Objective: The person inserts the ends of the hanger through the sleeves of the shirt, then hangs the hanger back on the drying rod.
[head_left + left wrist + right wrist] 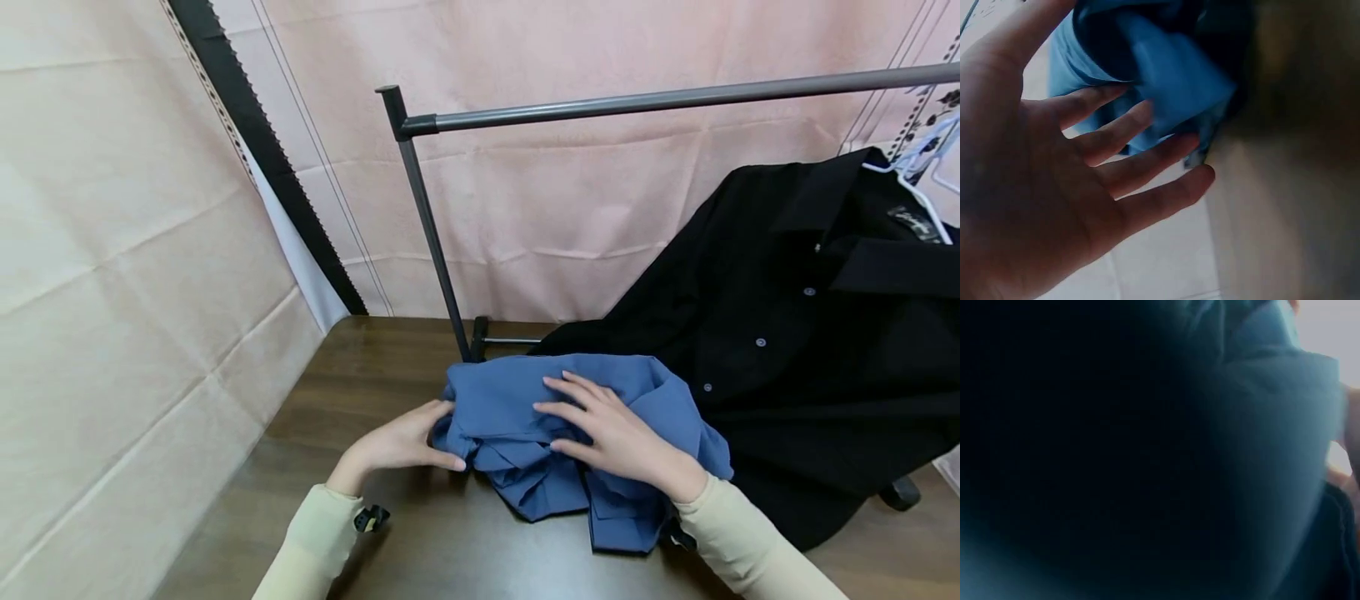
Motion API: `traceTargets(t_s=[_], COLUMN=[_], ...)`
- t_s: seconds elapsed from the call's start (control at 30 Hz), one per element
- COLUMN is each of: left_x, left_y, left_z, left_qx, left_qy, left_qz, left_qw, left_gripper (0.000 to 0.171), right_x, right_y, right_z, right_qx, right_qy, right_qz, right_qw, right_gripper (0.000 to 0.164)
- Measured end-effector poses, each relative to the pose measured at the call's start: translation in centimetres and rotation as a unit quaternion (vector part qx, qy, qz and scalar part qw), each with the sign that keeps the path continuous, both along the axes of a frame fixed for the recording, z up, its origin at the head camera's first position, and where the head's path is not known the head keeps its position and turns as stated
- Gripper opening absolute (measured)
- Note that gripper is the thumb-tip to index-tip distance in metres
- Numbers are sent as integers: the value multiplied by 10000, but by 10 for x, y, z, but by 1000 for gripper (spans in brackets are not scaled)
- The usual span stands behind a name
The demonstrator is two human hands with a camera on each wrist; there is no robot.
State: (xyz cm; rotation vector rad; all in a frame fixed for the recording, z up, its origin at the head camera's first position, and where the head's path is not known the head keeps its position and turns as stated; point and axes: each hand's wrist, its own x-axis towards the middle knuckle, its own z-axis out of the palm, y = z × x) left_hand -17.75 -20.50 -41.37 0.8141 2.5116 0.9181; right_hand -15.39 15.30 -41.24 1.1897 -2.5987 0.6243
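A crumpled blue garment [510, 400] lies bunched on the brown table; its kind cannot be told from the folds. At its left edge is my left hand [408, 437], thumb apart from the fingers. The left wrist view shows that hand's [1079, 162] fingers spread and nearly straight beside the blue cloth [1179, 75]. Across the top of the bundle my right hand [611, 433] rests with its fingers spread. Blue cloth [1279, 412] and a dark blur fill most of the right wrist view, hiding most of that hand.
A metal clothes rack [600, 108] stands behind the bundle on the brown table [337, 392]. On the right, a black button-up shirt [720, 333] hangs from a pale hanger [918, 187] and drapes down to the table. Pale cloth [150, 250] covers the left side.
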Motion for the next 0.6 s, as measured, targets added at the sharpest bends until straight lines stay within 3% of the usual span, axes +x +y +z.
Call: traceTargets(t_s=[0.13, 0.3, 0.5, 0.6], left_x=[3, 6, 9, 12], left_y=[9, 16, 20, 21], left_z=[-9, -11, -9, -7], left_qx=[-68, -256, -500, -547], left_qy=[-8, 259, 1003, 1154], left_qz=[4, -16, -171, -148], left_qw=[10000, 9993, 9936, 9917], left_gripper=[95, 93, 64, 47], right_x=[1, 3, 1, 0], right_y=[-5, -7, -9, -9], right_z=[-17, -29, -29, -25], right_qx=[592, 813, 683, 661], right_qy=[-338, -200, -120, -217], right_qz=[17, 174, 235, 269], right_qw=[9977, 9963, 9973, 9972], right_gripper=[59, 53, 42, 37])
